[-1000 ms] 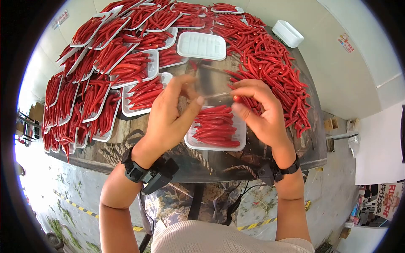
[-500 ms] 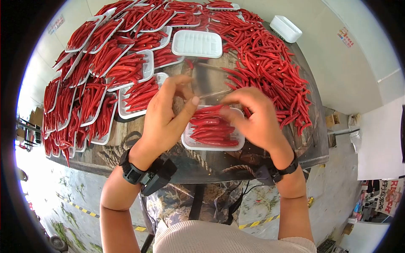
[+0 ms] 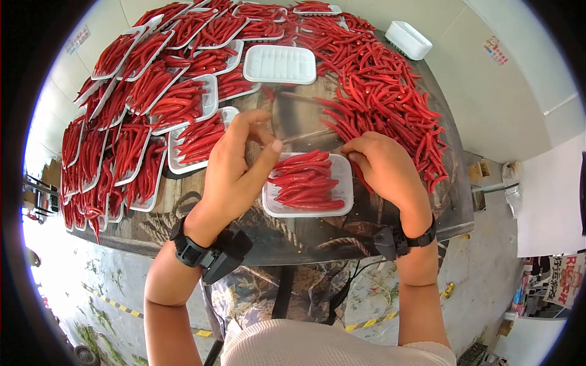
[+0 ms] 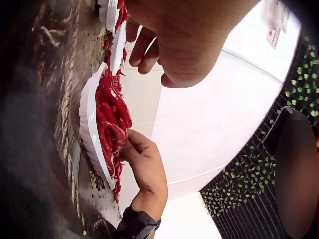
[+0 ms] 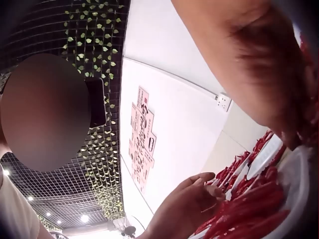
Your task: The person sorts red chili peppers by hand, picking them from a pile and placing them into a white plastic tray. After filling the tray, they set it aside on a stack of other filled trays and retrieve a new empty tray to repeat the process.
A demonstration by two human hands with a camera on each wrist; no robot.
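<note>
A white tray [image 3: 347, 195] with a row of red chili peppers [image 3: 308, 183] lies before the person at the table's front. The left hand [image 3: 235, 165] hovers just left of it, fingers loosely bent and thumb apart, with nothing between them. Right of the tray, the right hand [image 3: 387, 168] is at the near edge of a loose chili heap [image 3: 397, 104]. Its thumb and fingers come together at a chili pepper [image 3: 361, 177], which is partly hidden beneath the hand. In the left wrist view the right hand [image 4: 147, 167] appears beyond the filled tray.
Many filled trays [image 3: 183, 104] overlap on the left and far side. A bare white tray [image 3: 279, 64] lies behind the work spot. More white trays [image 3: 409, 40] are stacked at the far right edge. A rope pattern runs along the wooden-looking tabletop [image 3: 293, 235].
The right hand first held a chili pepper near the tray, passed over the tray's peppers, then moved right to the heap's edge. The left hand has stayed nearly in place.
</note>
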